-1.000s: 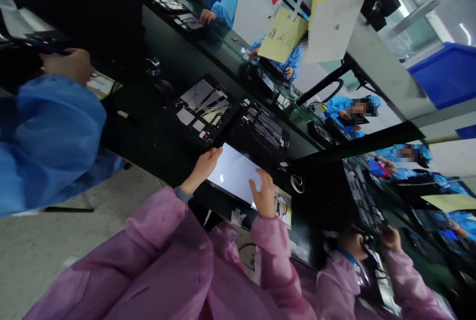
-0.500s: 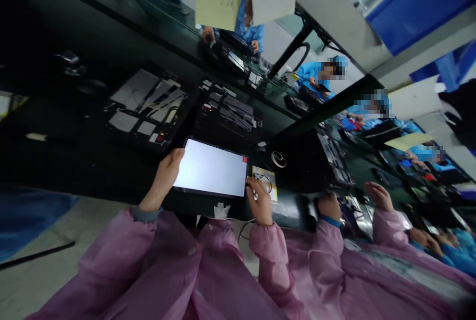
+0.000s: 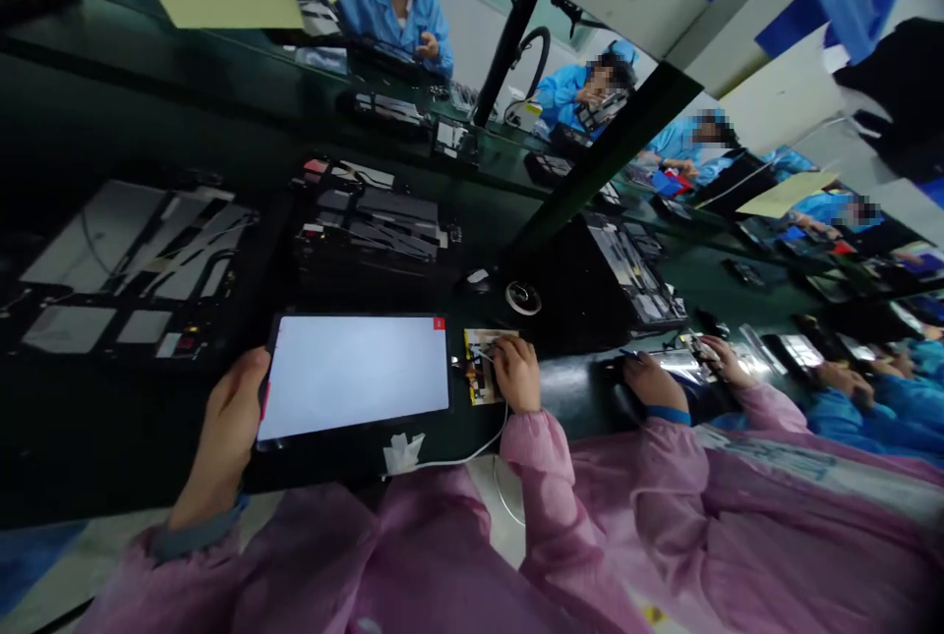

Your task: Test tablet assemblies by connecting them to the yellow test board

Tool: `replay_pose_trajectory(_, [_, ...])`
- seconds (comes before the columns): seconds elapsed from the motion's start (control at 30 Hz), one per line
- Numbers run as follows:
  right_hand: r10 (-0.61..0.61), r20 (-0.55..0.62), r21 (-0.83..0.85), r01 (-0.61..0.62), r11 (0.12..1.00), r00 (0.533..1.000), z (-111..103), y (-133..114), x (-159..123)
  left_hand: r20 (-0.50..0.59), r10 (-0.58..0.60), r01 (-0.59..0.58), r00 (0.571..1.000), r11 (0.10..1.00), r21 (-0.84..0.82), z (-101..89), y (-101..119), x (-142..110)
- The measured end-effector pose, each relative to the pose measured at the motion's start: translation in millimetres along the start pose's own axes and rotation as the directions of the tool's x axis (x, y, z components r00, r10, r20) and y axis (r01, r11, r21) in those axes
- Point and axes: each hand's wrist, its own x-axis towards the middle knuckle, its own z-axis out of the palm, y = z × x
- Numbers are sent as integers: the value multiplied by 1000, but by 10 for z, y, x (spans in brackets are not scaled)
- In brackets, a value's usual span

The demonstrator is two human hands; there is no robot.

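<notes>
My left hand (image 3: 234, 418) grips the left edge of a tablet (image 3: 354, 374), thumb along its side. The screen glows plain white, with a small red square in its top right corner. Just right of the tablet lies a small yellow-edged board (image 3: 483, 393) with wires or small parts on it. My right hand (image 3: 518, 374) is over that board's right side, fingers curled and pressed together. What they pinch is too small to make out. A thin white cable (image 3: 472, 455) runs from beneath this hand towards a piece of crumpled white tape (image 3: 403, 453) at the table edge.
Opened devices with exposed parts lie at left (image 3: 140, 260) and in stacks behind the tablet (image 3: 376, 211) and at right (image 3: 626, 270). A round white-rimmed object (image 3: 523, 297) sits near a dark post (image 3: 582, 162). A co-worker's hand (image 3: 653, 386) works close by on the right.
My right hand has left the tablet's right edge and moved right onto the yellow-edged board. My left hand still holds the tablet. The camera view has shifted, bringing the tablet closer.
</notes>
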Motion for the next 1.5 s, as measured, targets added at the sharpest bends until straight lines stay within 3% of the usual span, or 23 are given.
replay_pose_trajectory(0.23, [22,-74,104,-14,994,997,54,90,-24,30,43,-42,999,998,-36,47,-2,52])
replay_pose_trajectory(0.37, [46,-99,183,-28,983,994,109,166,3,88,150,-150,985,989,-6,65,82,30])
replay_pose_trajectory(0.5, [18,-148,239,18,971,989,6,-4,-27,100,223,-238,970,954,183,54,139,-3])
replay_pose_trajectory(0.6, [-34,-114,292,66,954,993,-127,-202,-74,109,332,-348,937,857,380,39,168,-62])
replay_pose_trajectory(0.67, [-87,-60,334,102,937,994,-187,-280,-101,151,483,-491,863,728,479,49,211,-152])
replay_pose_trajectory(0.73, [-133,-21,350,132,927,991,-203,-292,-125,214,632,-633,744,566,528,108,290,-299])
replay_pose_trajectory(0.8, [-144,-10,317,139,938,990,-176,-256,-143,315,704,-743,636,451,494,249,405,-499])
replay_pose_trajectory(0.87, [-124,1,242,120,963,992,-126,-209,-147,488,680,-834,548,393,388,488,537,-724])
replay_pose_trajectory(0.97, [-102,35,143,96,985,994,-53,-171,-116,774,511,-922,374,294,251,974,701,-1012])
replay_pose_trajectory(1.03, [-116,60,133,108,985,991,-33,-162,-87,869,397,-952,294,206,227,1306,756,-1120])
replay_pose_trajectory(1.1, [-120,64,148,109,983,991,-44,-143,-75,894,331,-953,301,140,269,1582,767,-1158])
replay_pose_trajectory(1.23, [-69,38,157,63,986,997,-103,-67,-117,869,282,-912,406,63,405,1881,725,-1125])
replay_pose_trajectory(1.43, [-184,-4,129,183,975,983,-131,-83,-150,884,222,-907,412,9,421,1925,702,-1073])
replay_pose_trajectory(1.5, [-113,-89,126,123,984,990,-165,-72,-194,881,219,-906,418,33,422,1913,705,-1058])
